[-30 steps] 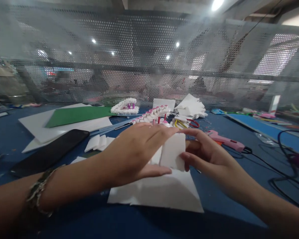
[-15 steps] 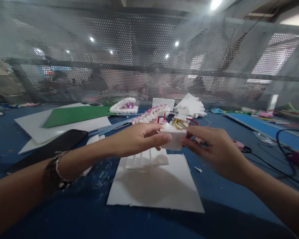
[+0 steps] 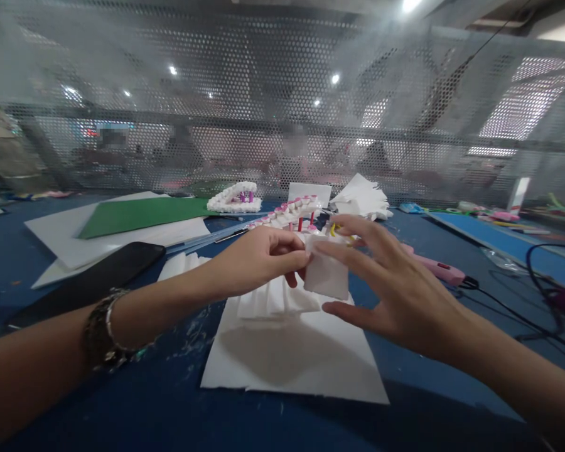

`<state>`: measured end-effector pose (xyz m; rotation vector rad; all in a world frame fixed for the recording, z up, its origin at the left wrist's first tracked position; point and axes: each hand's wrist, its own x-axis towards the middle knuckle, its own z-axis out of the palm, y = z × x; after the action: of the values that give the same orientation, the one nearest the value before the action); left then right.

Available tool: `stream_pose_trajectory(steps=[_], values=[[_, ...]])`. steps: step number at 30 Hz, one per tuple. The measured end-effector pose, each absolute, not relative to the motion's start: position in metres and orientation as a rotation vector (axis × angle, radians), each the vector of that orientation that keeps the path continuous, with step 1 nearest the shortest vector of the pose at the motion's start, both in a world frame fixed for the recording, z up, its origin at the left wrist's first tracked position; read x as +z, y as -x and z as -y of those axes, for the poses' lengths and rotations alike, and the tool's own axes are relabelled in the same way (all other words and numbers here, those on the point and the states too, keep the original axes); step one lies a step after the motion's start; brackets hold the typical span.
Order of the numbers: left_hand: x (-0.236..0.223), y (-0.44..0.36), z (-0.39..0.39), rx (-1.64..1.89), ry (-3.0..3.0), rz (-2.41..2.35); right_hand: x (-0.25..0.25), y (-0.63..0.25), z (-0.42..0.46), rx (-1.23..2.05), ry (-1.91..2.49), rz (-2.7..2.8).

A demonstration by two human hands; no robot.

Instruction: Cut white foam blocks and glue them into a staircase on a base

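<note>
Between thumb and fingers my left hand [image 3: 273,260] pinches a small white square piece [image 3: 327,273], maybe foam or card, by its left edge. My right hand [image 3: 381,276] is spread around the piece's right side, thumb below and fingers above; a fingertip appears to touch its upper part. Beneath both hands lies a white sheet [image 3: 296,364], with several white strips [image 3: 273,301] on its far part. Just behind the hands stands a white and pink model [image 3: 287,213] on red posts, partly hidden by my fingers.
A pink glue gun [image 3: 440,270] with a black cable lies to the right. On the left are a black phone [image 3: 141,254] and a green sheet [image 3: 141,216] on white sheets. Farther back sit a white model with purple posts [image 3: 235,198] and white scraps [image 3: 360,198].
The white piece has turned so its flat square face shows. My right hand has gone from a pinch on its right edge to spread fingers; my left hand keeps hold.
</note>
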<state>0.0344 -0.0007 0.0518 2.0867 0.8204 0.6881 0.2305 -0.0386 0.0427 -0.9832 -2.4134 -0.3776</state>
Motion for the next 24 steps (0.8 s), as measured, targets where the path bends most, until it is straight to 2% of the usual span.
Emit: stream_pose_trajectory(steps=[2,7,15,24], values=[[0.051,-0.035,0.001,0.682,-2.094,-0.812,0.045,-0.232,0.040,-0.407,0.966,2.510],[0.051,-0.032,-0.001,0.580,-2.332,-0.893,0.046,-0.236,0.038,-0.167,0.999,2.543],[0.039,-0.026,-0.010,-0.017,-2.685,-1.119,0.033,-0.248,0.019,0.166,1.099,2.508],[0.024,-0.031,-0.010,0.073,-2.744,-1.102,0.023,-0.241,0.016,0.356,1.119,2.616]])
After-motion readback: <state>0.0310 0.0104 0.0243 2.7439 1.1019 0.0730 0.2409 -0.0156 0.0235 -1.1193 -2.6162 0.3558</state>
